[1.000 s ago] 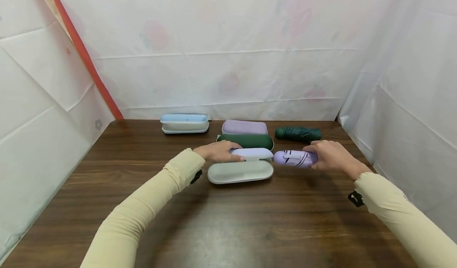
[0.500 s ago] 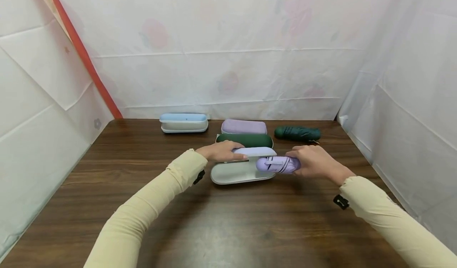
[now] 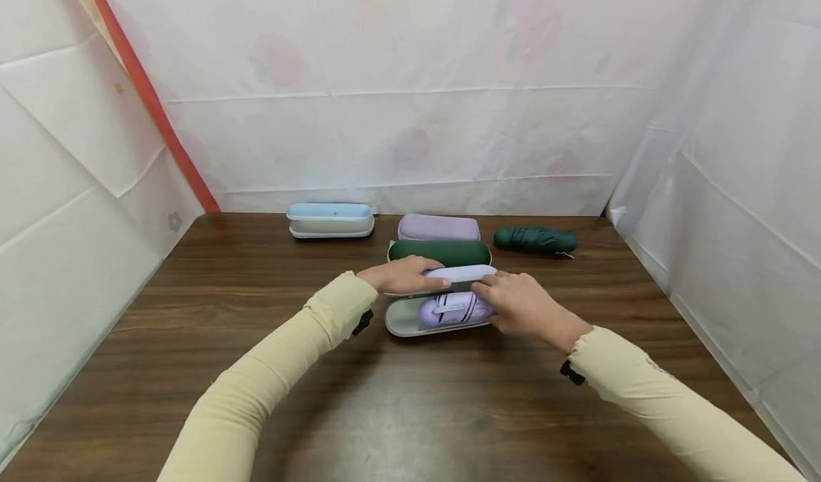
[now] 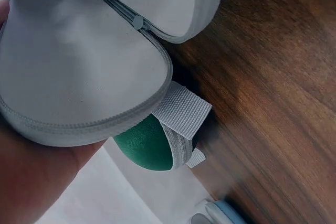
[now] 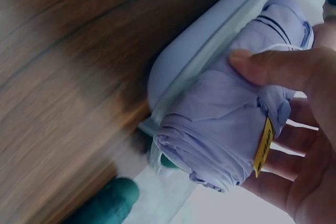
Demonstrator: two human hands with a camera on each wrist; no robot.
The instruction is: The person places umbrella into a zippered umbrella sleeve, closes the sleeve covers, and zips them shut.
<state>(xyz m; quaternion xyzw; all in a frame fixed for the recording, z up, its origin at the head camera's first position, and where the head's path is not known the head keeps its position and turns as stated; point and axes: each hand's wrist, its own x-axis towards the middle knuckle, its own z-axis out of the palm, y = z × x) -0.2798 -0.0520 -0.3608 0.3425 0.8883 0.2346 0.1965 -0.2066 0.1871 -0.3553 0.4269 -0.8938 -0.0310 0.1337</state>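
Observation:
A pale lavender zip case (image 3: 463,274) lies open at mid-table, its grey-lined lower half toward me. My left hand (image 3: 405,275) holds the raised lid at its left end, thumb on the near edge. The left wrist view shows the lid's grey lining (image 4: 79,56) and zipper pull (image 4: 138,22). With my right hand (image 3: 522,304) I grip a folded lavender umbrella (image 3: 452,309) by its right end; it lies in the lower half, below the lid. In the right wrist view the thumb presses the umbrella's side, fingers behind it, a yellow tag (image 5: 263,146) nearby.
Behind the lavender case sits a shut dark green case (image 3: 439,252), with a purple case (image 3: 439,227) behind that. A folded dark green umbrella (image 3: 534,239) lies at back right. A partly open light blue case (image 3: 330,219) stands at back left. White sheets line the table's back and sides.
My right hand has carried the lavender umbrella leftward from beside the case into its lower half. My left hand stays on the lid; the case has shifted slightly right.

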